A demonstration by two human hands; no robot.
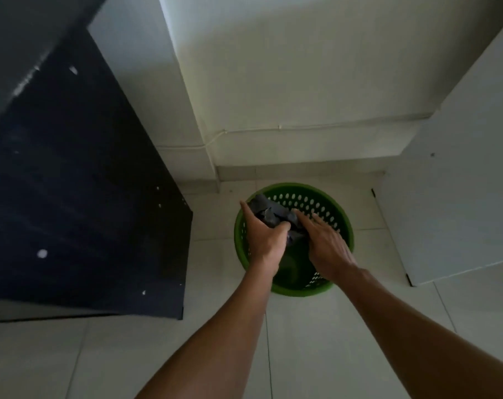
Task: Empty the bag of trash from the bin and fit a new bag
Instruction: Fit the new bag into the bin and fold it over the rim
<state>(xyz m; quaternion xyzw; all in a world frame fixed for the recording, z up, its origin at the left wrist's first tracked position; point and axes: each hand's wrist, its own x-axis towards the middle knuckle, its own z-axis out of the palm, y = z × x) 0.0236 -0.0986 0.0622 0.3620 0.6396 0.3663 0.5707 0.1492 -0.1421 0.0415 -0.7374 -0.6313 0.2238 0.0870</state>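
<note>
Both of your hands were down over the mouth of the bin (297, 186), meeting on a crumpled dark bag (269, 210). Your left hand (263, 240) grasped the bag, with the thumb curled in on one side, the forefinger reaching along the other and the wad of plastic between them. Your right hand (328, 246) lay on the bag's near right part with its fingers stretched out fairly straight. Its thumb was hidden beneath, so you could not tell whether it pinched the plastic or only touched it. The bag was bunched up at the far left of the opening, at about rim height and partly over the edge.

The bin was green and round, its wall pierced with rows of holes, and it stood on the pale tiled floor (302, 341) close to the white wall (302, 96). A thin cable (316, 127) ran along the wall low down. A dark panel (72, 197) stood to the left of the bin, and a white cabinet (460, 197) stood to its right.
</note>
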